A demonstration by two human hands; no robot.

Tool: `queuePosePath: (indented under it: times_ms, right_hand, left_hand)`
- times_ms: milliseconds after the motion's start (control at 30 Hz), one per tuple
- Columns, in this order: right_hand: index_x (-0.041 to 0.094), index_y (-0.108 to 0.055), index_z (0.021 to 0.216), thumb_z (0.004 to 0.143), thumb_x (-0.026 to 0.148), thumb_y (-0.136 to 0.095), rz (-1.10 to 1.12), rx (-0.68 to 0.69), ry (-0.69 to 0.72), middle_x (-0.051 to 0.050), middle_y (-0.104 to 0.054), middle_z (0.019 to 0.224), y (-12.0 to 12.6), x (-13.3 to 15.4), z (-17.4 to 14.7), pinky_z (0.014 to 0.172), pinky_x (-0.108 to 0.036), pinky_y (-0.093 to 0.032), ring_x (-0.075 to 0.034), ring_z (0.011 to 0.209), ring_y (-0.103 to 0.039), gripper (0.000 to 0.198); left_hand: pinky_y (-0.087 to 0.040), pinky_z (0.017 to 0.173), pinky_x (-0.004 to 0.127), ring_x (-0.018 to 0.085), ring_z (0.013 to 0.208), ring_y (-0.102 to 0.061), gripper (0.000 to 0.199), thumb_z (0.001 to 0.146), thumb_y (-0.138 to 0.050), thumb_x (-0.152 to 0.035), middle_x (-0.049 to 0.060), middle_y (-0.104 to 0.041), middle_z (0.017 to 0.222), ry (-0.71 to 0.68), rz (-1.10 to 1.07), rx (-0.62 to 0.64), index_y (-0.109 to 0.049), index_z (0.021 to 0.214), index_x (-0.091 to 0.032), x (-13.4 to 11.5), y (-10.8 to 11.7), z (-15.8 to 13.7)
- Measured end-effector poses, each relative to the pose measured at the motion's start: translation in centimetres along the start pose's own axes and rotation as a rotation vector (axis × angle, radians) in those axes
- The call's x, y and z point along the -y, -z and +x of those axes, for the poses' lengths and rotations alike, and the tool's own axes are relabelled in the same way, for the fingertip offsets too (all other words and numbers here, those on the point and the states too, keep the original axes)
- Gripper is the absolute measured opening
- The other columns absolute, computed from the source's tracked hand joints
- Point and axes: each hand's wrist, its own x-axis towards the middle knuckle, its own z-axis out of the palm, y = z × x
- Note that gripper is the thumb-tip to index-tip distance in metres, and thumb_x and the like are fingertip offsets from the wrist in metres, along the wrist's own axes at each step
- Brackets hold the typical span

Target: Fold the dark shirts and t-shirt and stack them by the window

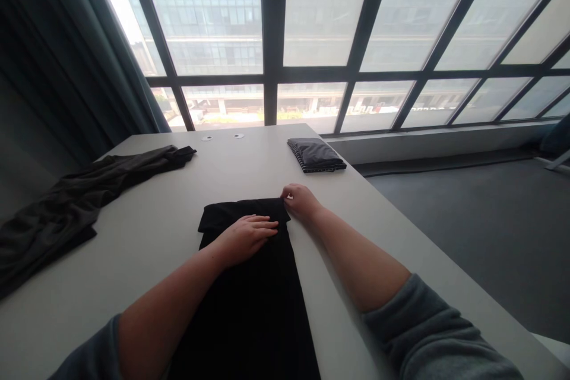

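A black garment lies lengthwise on the white table in front of me, its far end turned over into a short flap. My left hand rests flat on the cloth just below that flap, fingers stretched out to the right. At the flap's far right corner, my right hand pinches the edge of the black garment between thumb and fingers. Whether the garment is a pair of trousers or something else, I cannot tell.
A folded grey garment with a striped edge sits near the table's right edge. On the left lies a crumpled dark grey garment. Two round cable-hole covers are at the back, before large windows. A dark curtain hangs at left.
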Motion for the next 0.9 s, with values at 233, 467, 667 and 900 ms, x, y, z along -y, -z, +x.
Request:
queuePosePath:
  times_ms: [233,467,667,900]
  right_hand:
    - [0.02,-0.066,0.102,0.076,-0.003,-0.06,0.084,0.168,0.071,0.001,-0.067,0.093,3.1,2.1,-3.8,0.073,-0.022,-0.043,-0.012,0.076,-0.059,0.035]
    - [0.02,-0.066,0.093,0.074,0.006,-0.065,0.114,0.15,0.073,0.0,-0.067,0.088,2.8,4.1,-5.8,0.071,-0.024,-0.042,-0.014,0.076,-0.057,0.024]
    - [0.022,-0.059,0.079,0.074,0.018,-0.065,0.283,-0.028,-0.21,0.004,-0.065,0.071,1.5,5.3,-5.1,0.062,-0.024,-0.04,-0.014,0.066,-0.058,0.009]
    - [0.025,-0.042,0.079,0.059,0.016,-0.059,0.76,0.027,-0.488,0.01,-0.055,0.057,0.5,6.1,-5.1,0.046,-0.021,-0.036,-0.013,0.048,-0.054,0.028]
  left_hand:
    - [-0.047,0.116,0.046,0.026,0.132,-0.06,0.037,0.088,-0.059,-0.008,0.008,-0.067,0.14,0.101,-0.037,-0.114,-0.068,0.122,-0.021,-0.7,-0.5,0.2]
    - [-0.055,0.089,0.041,0.025,0.096,-0.065,0.014,0.089,-0.059,-0.013,0.006,-0.069,0.103,0.302,0.056,-0.329,-0.063,0.099,-0.022,-1.0,0.3,0.6]
    - [-0.052,0.079,0.038,0.024,0.087,-0.062,0.008,0.09,-0.059,-0.017,0.004,-0.063,0.094,0.4,0.101,-0.567,-0.054,0.091,-0.024,-1.0,1.0,0.6]
    - [-0.05,0.074,0.03,0.018,0.084,-0.065,0.016,0.098,-0.052,-0.016,0.004,-0.068,0.104,0.302,0.168,-0.6,-0.054,0.084,-0.023,-1.6,1.7,0.7]
